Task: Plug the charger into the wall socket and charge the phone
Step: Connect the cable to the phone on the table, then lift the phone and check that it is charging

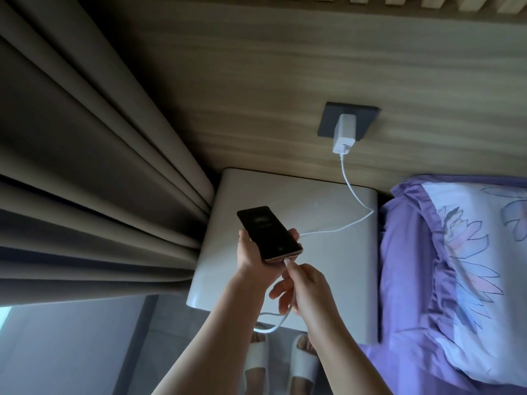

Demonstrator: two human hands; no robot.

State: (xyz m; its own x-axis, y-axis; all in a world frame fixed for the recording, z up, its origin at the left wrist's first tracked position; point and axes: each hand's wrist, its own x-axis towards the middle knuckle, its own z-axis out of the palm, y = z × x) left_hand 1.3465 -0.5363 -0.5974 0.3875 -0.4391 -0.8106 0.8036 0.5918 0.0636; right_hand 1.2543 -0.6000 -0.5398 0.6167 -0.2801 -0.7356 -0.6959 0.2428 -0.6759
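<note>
Looking down from the head camera, I see two feet in white slippers (302,363) at the bottom centre of the frame, with both forearms reaching up from there toward the middle.

1. Right hand (302,289), just below centre: thumb and fingers are pinched together on the white cable (353,222) immediately behind its connector (287,263). The connector meets the bottom edge of the phone (268,233); I cannot tell whether it is fully seated.
2. Left hand (253,252), centre: fingers are wrapped around the lower half of the phone from beneath, holding it above the bedside table (328,280), screen up and tilted toward the upper left. The screen is dark with a faint graphic that I cannot read.
3. Cable routing: a slack loop hangs below the right hand past the table's front edge; the rest runs right across the table top, then climbs to the charger.
4. Charger (344,135), right of centre in the upper half: the white block sits plugged into the dark wall socket (328,121) on the wood-grain wall panel (256,95).

Purple bedding (405,266) with a floral pillow (470,252) fills the right edge. Grey curtains (85,166) fill the left side.
</note>
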